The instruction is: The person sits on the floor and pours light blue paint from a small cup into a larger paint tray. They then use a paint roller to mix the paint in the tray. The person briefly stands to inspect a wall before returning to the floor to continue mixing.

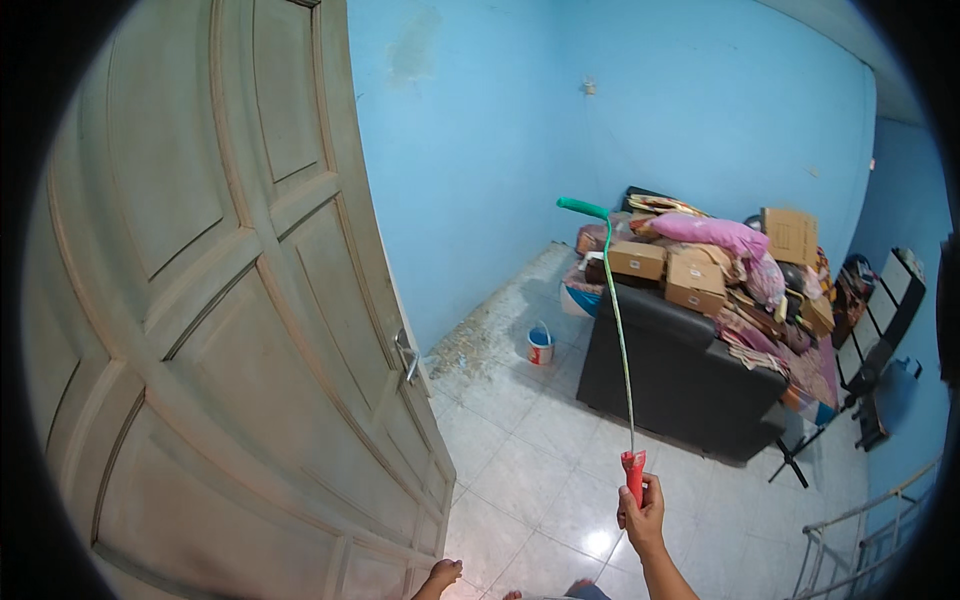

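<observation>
Your right hand [641, 511] is clamped round the red handle [634, 472] of the paint roller [621, 340], holding it up in front of you, rod rising away from you, green head [582, 208] at the top, tipped to the left. Your left hand [446, 571] is low by the bottom of the wooden door [240, 310], fingers curled; can't tell if they grip anything. Risks: one-hand hold at the very end of a long thin rod, so a loose wrist could let the head swing into the blue wall [460, 180] or the door. Any wet paint on it could drip on the tiled floor [490, 450] or smear the boxes [637, 260] and pink bundle [715, 234] heaped by the black sofa [670, 370]. The small bucket [540, 346] stands on the floor near the wall, so a careless step or low swing could tip it. Hard to make out: whether the green head is a sleeve or bare frame, whether it's wet, how full the bucket is. Your feet are mostly cut off at the lower edge, the metal frame [812, 555] is cropped lower right, and the dark rim swallows the door's outer side.
</observation>
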A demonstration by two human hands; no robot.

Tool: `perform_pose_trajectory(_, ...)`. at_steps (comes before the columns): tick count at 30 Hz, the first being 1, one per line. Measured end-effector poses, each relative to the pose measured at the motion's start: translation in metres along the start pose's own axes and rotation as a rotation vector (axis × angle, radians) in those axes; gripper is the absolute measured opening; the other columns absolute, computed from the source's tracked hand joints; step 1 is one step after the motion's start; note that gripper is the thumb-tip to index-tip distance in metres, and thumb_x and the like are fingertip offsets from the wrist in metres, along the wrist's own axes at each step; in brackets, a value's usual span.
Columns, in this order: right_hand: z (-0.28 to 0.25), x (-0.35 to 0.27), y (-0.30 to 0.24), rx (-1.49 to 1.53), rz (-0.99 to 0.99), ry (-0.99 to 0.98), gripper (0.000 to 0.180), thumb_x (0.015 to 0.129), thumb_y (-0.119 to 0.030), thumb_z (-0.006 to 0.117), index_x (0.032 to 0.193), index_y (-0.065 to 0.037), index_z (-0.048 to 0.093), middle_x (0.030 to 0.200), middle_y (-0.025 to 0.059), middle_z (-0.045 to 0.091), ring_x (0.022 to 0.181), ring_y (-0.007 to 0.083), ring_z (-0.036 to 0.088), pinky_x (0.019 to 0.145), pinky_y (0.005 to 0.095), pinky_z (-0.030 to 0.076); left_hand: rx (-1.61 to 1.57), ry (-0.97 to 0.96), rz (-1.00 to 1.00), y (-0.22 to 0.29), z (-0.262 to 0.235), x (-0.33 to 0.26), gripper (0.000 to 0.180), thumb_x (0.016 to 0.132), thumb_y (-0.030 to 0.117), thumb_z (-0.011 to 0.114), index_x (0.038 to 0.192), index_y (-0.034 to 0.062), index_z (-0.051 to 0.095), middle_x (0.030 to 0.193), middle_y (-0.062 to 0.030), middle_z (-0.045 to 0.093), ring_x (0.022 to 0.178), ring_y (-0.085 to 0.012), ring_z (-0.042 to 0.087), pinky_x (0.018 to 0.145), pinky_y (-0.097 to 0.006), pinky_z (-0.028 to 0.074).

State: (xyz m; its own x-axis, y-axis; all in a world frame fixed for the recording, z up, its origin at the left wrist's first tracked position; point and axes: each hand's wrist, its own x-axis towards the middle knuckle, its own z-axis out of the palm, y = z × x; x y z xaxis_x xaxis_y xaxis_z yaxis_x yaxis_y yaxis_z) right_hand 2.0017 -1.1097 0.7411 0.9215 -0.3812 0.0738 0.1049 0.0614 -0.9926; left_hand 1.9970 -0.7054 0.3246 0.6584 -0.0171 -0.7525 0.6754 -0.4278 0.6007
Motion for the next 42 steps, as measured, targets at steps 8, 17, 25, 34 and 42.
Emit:
perform_pose_trajectory(8,0.023,0.166,0.010,0.078,-0.045,-0.155,0.025,0.095,-0.013,0.061,0.114,-0.006,0.045,0.061,-0.0016,0.049,0.043,0.0049,0.043,0.037,0.0218,0.034,0.047,0.201,-0.091,0.033,-0.010,0.034,0.039,0.091,0.038,0.057,0.083,0.0012,0.067,0.072,-0.0118,0.069,0.073,-0.0208,0.070,0.061,-0.037,0.054)
perform_pose_trajectory(17,0.028,0.363,-0.008,0.053,-0.201,-0.275,0.025,0.093,-0.013,0.063,0.112,-0.003,0.049,0.067,-0.0024,0.053,0.047,0.0039,0.045,0.041,0.0211,0.034,0.023,0.281,-0.120,0.192,0.012,0.084,0.039,0.091,0.038,0.057,0.082,0.0012,0.067,0.072,-0.0118,0.069,0.073,-0.0209,0.069,0.061,-0.037,0.053)
perform_pose_trajectory(25,0.071,0.492,-0.014,0.130,-0.212,-0.378,0.029,0.093,-0.013,0.064,0.116,-0.003,0.049,0.066,-0.0009,0.053,0.048,0.0046,0.047,0.042,0.0218,0.036,-0.037,0.356,-0.043,0.314,0.011,0.128,0.039,0.091,0.038,0.057,0.082,0.0013,0.067,0.072,-0.0117,0.069,0.072,-0.0211,0.069,0.061,-0.037,0.053)
perform_pose_trajectory(34,0.150,0.620,0.012,-0.037,-0.452,-0.304,0.033,0.091,-0.016,0.067,0.115,-0.001,0.050,0.072,0.0027,0.058,0.061,0.0073,0.052,0.054,0.0242,0.041,-0.033,0.382,-0.023,0.408,-0.057,0.235,0.039,0.091,0.038,0.057,0.081,0.0014,0.067,0.072,-0.0117,0.069,0.072,-0.0212,0.069,0.061,-0.037,0.053)
perform_pose_trajectory(42,0.221,0.702,0.004,-0.175,-0.519,-0.218,0.035,0.090,-0.016,0.069,0.115,0.000,0.050,0.081,0.0083,0.064,0.069,0.0115,0.058,0.063,0.0268,0.048,-0.039,0.376,0.050,0.507,-0.130,0.330,0.039,0.091,0.038,0.058,0.081,0.0014,0.067,0.071,-0.0117,0.069,0.071,-0.0214,0.068,0.061,-0.038,0.053)
